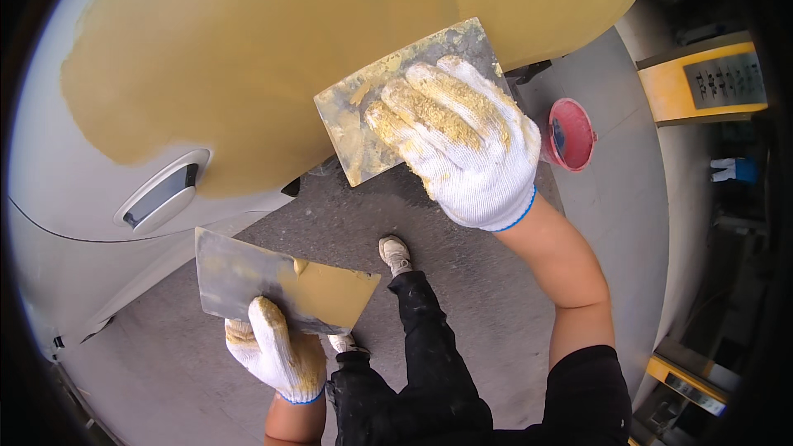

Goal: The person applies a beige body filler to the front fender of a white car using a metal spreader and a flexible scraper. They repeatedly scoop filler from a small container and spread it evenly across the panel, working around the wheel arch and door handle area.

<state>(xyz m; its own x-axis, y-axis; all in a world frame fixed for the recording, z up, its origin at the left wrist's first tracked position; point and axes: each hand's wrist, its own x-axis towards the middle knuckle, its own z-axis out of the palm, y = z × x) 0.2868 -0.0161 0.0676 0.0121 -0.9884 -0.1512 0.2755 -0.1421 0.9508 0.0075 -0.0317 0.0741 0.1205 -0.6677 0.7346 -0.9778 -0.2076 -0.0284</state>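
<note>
Right hand (467, 144), gloved: fingers laid flat along scraper (351, 134), gripping it, thumb hidden; contact with panel (248, 41) unclear. Left hand (281, 355), gloved: thumb clamping plate (244, 268), putty (334, 293) atop, other fingers mostly hidden. Panel cut off above. Bucket (588, 136), right: contents indistinct.

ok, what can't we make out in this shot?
- Head view: right hand's thumb, hidden behind right plate.
- Head view: right plate's far face, turned away.
- Head view: left hand's fingertips, hidden under left plate.
- Head view: much of left shoe, covered by left plate.
- Head view: car's upper part, cut off by top edge.
- Head view: bucket contents, too small to identify.
</note>
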